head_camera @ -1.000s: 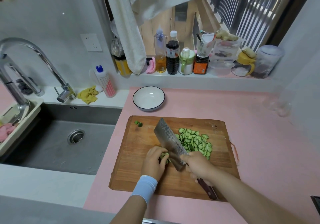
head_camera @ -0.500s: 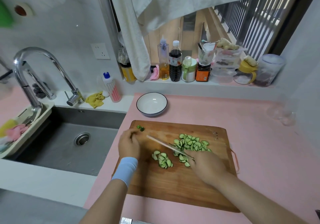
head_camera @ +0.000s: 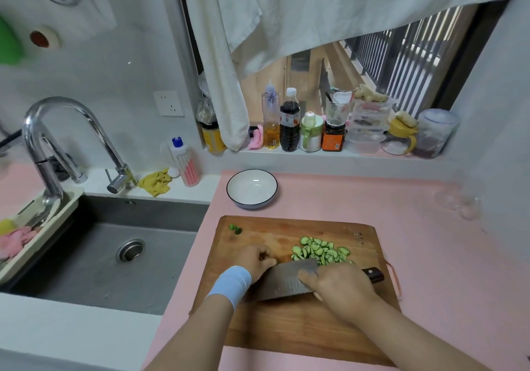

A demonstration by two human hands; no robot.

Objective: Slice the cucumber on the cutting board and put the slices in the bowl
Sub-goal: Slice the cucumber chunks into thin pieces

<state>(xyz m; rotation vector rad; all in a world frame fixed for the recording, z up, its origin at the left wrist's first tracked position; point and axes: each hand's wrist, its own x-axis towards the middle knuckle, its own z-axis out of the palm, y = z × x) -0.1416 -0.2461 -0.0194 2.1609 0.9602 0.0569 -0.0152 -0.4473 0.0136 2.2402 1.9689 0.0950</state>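
Note:
A wooden cutting board [head_camera: 301, 327] lies on the pink counter. A pile of green cucumber slices [head_camera: 318, 251] sits on its far right part, and a small cucumber end piece [head_camera: 235, 228] lies at its far left corner. A cleaver [head_camera: 286, 281] lies nearly flat across the board, blade pointing left and dark handle sticking out right. My right hand [head_camera: 338, 287] holds it where blade meets handle. My left hand [head_camera: 255, 259], with a blue wristband, has curled fingers against the blade's left end. The smaller heap of slices is hidden. The white bowl [head_camera: 243, 181] behind the board is empty.
A steel sink [head_camera: 114, 256] with a tall faucet [head_camera: 57, 130] lies left of the counter. Bottles and jars [head_camera: 289, 124] line the windowsill behind the bowl. A clear glass [head_camera: 459, 203] stands at the far right. A cloth [head_camera: 229, 84] hangs over the sill.
The cleaver went from upright cutting to lying flat with its blade pointing left. My left hand came back from the board's far left corner to the blade. The small heap of slices is now covered.

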